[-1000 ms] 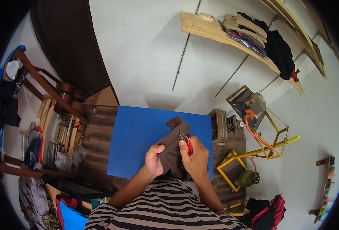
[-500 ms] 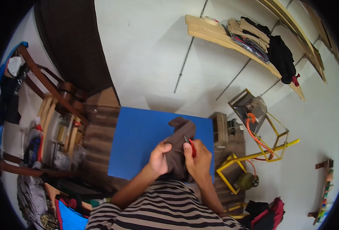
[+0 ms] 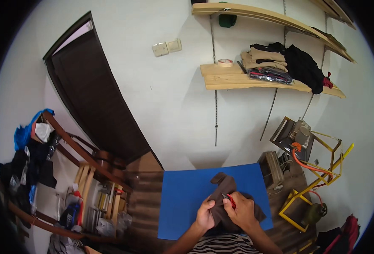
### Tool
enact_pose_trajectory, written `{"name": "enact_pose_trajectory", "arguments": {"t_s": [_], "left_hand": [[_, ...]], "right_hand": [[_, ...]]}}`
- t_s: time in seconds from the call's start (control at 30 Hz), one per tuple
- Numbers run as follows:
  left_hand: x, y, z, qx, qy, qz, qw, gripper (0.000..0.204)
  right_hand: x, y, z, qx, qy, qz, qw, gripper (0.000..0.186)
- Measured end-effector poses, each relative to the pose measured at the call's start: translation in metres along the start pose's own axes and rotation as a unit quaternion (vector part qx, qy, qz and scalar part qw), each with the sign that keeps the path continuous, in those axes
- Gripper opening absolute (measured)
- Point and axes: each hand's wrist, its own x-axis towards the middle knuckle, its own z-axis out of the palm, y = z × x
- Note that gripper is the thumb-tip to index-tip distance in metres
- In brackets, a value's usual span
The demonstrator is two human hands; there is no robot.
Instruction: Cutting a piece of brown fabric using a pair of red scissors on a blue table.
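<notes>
A dark brown piece of cloth, perhaps a garment (image 3: 226, 185), is bunched up above a blue tabletop (image 3: 180, 192). My left hand (image 3: 205, 216) is closed on its left edge, thumb on top. In my right hand (image 3: 242, 209) is a pair of small red-handled snips (image 3: 232, 202), gripped in the fingers. Their dark pointed tip lies over the cloth, pointing up and left; whether it touches the fabric I cannot tell. Part of the cloth hangs out to the right, below my right hand.
A wooden shelf (image 3: 223, 80) on the far wall holds folded clothes (image 3: 263, 59) and a tape roll (image 3: 225, 63). Right of the table stand a wooden crate (image 3: 272, 169) and a yellow metal frame (image 3: 294, 199). A brown rack (image 3: 70, 146) with clothes is at left, beside a dark door (image 3: 96, 84).
The view has tilted up, so more wall and door show and the table sits lower in the picture. Both hands keep their holds on the cloth and the snips.
</notes>
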Motion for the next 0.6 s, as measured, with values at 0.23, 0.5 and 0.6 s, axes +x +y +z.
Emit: {"name": "enact_pose_trajectory", "arguments": {"t_s": [0.23, 0.5, 0.6], "left_hand": [[0.002, 0.002, 0.002, 0.045, -0.017, 0.0, 0.999, 0.054], [-0.001, 0.002, -0.001, 0.069, -0.008, -0.03, 0.997, 0.052], [-0.002, 0.007, 0.003, 0.134, -0.04, -0.043, 0.989, 0.041]], "right_hand": [[-0.009, 0.009, 0.003, 0.053, 0.01, -0.003, 0.999, 0.022], [0.007, 0.019, -0.017, 0.325, 0.113, 0.205, 0.916, 0.022], [0.009, 0.02, -0.024, 0.329, 0.07, 0.217, 0.916, 0.019]]}}
